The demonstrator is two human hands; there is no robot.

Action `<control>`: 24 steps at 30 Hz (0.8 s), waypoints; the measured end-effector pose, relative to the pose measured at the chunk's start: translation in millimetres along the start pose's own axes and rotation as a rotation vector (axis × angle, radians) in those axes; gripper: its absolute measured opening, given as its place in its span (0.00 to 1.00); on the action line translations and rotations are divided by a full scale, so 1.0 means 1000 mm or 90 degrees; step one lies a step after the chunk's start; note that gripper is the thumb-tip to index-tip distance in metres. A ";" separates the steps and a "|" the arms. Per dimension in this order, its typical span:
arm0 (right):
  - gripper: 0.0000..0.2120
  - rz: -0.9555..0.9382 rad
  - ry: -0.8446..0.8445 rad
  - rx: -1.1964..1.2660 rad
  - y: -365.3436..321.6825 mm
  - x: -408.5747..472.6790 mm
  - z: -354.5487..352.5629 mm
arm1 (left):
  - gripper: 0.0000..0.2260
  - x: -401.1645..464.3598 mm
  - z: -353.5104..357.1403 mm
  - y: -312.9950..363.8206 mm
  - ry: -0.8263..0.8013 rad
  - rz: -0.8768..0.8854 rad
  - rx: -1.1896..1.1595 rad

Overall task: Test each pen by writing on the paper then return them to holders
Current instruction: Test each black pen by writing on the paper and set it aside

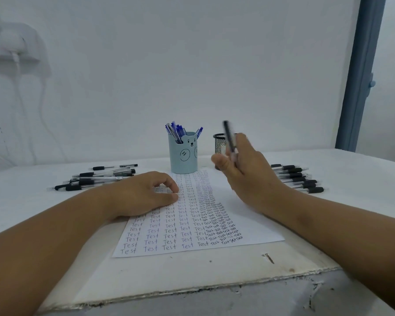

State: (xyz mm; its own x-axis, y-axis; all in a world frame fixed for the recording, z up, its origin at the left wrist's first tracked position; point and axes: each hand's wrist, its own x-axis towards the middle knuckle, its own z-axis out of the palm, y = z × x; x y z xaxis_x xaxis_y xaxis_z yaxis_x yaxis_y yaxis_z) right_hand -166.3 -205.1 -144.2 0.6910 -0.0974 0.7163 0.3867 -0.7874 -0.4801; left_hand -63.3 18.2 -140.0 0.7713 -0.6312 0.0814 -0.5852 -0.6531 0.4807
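Now | black pen (229, 139) pinched in right hand (244, 169), to be dropped upright into mesh holder (219, 143) | paper (192, 224) pressed by curled, empty left hand (144, 192)

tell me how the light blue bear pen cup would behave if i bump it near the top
The light blue bear-faced pen cup is tall, narrow and probably light, so it may tip rather than slide. The blue pens lean out above its rim, likely making it top-heavy and liable to spill. Its round wall could then roll.

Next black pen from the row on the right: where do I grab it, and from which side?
Take the nearest pen by its black rubber grip section, coming from above and the front. It lies flat, crosswise, at the row's open near edge, so fingers likely pinch it without disturbing the neighbours.
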 end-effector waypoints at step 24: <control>0.11 -0.070 -0.103 -0.193 0.007 0.006 -0.001 | 0.09 -0.003 -0.001 0.004 -0.005 -0.008 -0.002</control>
State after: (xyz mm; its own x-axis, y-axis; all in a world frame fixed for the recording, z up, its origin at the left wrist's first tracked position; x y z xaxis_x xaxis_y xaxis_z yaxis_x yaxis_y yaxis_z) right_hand -160.1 -211.6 -142.9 0.7523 0.0768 0.6544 0.2826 -0.9348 -0.2152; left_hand -67.6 18.2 -137.5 0.7761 -0.6268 0.0685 -0.5753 -0.6595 0.4838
